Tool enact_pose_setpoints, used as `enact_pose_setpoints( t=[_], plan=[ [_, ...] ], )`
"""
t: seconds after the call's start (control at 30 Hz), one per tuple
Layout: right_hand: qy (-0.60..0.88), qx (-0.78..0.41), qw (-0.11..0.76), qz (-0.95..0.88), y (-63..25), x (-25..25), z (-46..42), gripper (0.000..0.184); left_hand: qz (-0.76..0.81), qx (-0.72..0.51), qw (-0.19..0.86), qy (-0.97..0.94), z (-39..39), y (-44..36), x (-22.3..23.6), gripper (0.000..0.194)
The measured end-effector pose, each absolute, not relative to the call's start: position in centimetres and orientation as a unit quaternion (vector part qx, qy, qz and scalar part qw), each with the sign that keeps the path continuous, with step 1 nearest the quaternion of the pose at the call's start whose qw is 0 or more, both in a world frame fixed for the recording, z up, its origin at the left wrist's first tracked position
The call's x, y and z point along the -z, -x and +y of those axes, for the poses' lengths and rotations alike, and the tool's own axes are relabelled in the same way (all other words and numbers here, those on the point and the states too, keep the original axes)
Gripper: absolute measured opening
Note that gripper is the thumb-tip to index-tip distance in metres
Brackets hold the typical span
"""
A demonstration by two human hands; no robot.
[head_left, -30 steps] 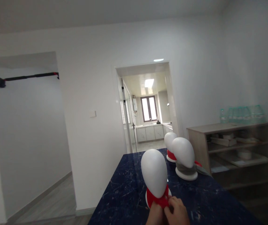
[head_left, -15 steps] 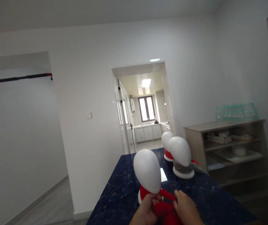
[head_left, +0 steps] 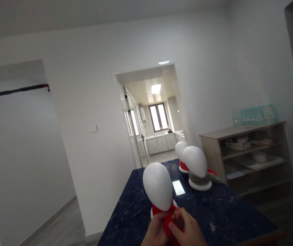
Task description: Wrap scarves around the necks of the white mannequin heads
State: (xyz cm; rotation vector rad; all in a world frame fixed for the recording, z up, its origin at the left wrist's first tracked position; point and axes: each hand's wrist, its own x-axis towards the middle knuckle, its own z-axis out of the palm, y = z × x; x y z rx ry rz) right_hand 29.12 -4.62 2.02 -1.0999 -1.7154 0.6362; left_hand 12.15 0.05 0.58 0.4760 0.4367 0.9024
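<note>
A white mannequin head (head_left: 157,186) stands on the dark blue marbled table (head_left: 131,205) in front of me, a red scarf (head_left: 169,225) wrapped about its neck. Just below the chin, my left hand (head_left: 157,227) is closed on the scarf from the left side. My right hand (head_left: 186,225) pinches the same red fabric from the right, its fingers close to the left hand's. Part of the base is hidden behind the hands, and the scarf's lower end runs out of view.
Farther back on the table stand a mannequin head with a grey scarf (head_left: 196,162) and another with a red scarf (head_left: 181,150). To the right is a wooden shelf unit (head_left: 210,150) topped with several plastic bottles (head_left: 257,116). A doorway opens onto a kitchen behind.
My right hand has moved left and in towards the neck, bringing the red scarf's loop close against my left hand. The view has tilted slightly.
</note>
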Motion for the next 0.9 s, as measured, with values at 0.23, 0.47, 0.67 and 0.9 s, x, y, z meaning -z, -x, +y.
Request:
enact_pose_setpoints(
  t=[0.23,0.47,0.67,0.9],
  plan=[
    [0.578,-0.236,0.462,-0.63,-26.7,1.1,-2.6,0.043,0.175,-0.45,0.827,-0.286,0.3,-12.4,0.7,0.047],
    [0.532,-0.308,0.516,-0.597,-29.0,1.5,-2.3,0.032,0.171,-0.496,0.811,-0.259,0.3,-13.1,1.0,0.037],
    [0.332,-0.614,0.556,-0.451,-32.8,-2.0,-4.5,0.036,0.166,-0.5,0.827,-0.195,-1.0,-13.4,-0.5,0.028],
    [0.257,-0.784,0.439,-0.357,-36.9,-5.7,-5.1,0.035,0.19,-0.49,0.827,-0.201,-1.2,-13.2,-1.3,0.024]
  ],
)
